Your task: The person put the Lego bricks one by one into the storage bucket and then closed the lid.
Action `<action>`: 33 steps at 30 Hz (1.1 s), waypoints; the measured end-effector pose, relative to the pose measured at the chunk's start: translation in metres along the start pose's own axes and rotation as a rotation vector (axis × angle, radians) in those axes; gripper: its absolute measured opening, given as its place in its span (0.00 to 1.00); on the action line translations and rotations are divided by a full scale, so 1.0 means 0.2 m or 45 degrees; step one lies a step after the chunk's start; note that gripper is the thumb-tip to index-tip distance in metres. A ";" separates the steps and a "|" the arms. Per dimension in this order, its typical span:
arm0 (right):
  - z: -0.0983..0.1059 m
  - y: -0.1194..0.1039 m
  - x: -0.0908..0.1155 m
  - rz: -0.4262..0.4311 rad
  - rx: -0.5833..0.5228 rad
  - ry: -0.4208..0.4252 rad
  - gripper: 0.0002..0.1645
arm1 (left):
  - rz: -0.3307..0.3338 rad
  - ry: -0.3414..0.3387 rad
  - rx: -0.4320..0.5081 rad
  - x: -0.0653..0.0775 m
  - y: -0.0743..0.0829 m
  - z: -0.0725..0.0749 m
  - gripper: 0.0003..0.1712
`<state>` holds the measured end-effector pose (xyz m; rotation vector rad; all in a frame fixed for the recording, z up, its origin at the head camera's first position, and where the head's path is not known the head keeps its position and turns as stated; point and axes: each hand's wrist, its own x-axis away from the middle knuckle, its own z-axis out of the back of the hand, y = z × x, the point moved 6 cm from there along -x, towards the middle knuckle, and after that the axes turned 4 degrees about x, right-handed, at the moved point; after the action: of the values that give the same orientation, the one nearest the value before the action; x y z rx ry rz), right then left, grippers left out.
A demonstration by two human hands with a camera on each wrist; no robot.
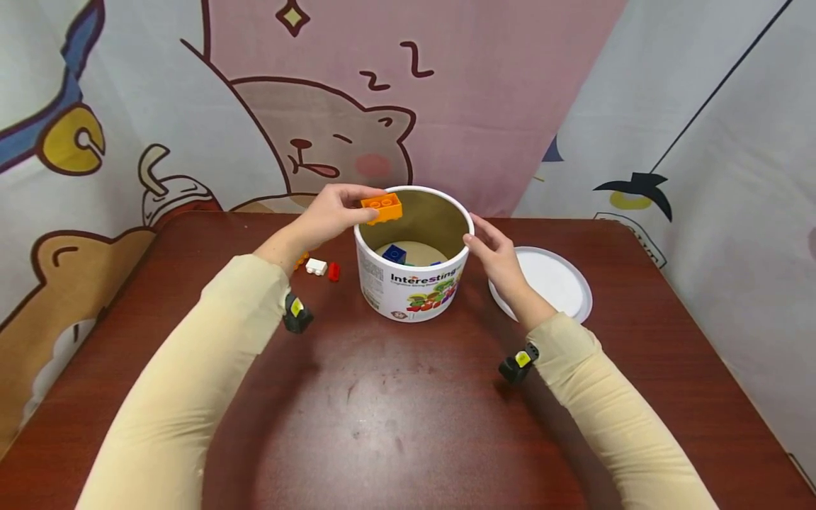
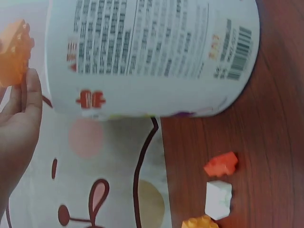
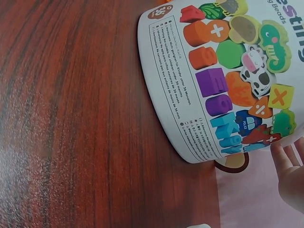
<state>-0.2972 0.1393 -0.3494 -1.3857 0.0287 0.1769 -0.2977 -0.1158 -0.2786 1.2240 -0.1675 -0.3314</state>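
Note:
An orange toy building block is pinched between the thumb and fingers of my left hand. That hand is over the left rim of a white round bucket, which stands upright with printed pictures and lettering. Inside the bucket lies a dark blue block; other pieces at its bottom are mostly hidden by the front wall. My right hand touches the right side of the bucket at the rim, its thumb toward the front and its fingers farther back. In the right wrist view, those fingers look fairly straight.
Left of the bucket, a white block, a red block and an orange-yellow block lie on the brown table. A round white lid lies flat at the right, partly behind the right hand. A patterned curtain hangs behind.

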 end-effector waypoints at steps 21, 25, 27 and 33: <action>0.00 0.01 0.00 0.008 -0.003 0.006 0.30 | -0.084 -0.026 0.078 -0.08 0.04 -0.15 0.25; 0.00 0.00 0.00 0.017 -0.002 0.006 0.30 | -0.115 0.073 0.079 -0.06 0.04 -0.06 0.23; 0.00 0.00 0.00 0.022 -0.004 0.007 0.30 | -0.108 0.137 0.066 -0.05 0.02 0.01 0.22; 0.00 0.01 -0.01 0.025 -0.008 0.010 0.30 | -0.002 0.326 0.078 0.03 -0.15 0.24 0.23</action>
<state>-0.2996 0.1397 -0.3505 -1.3927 0.0483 0.1879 -0.3107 -0.1691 -0.2917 1.3151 0.0449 -0.1694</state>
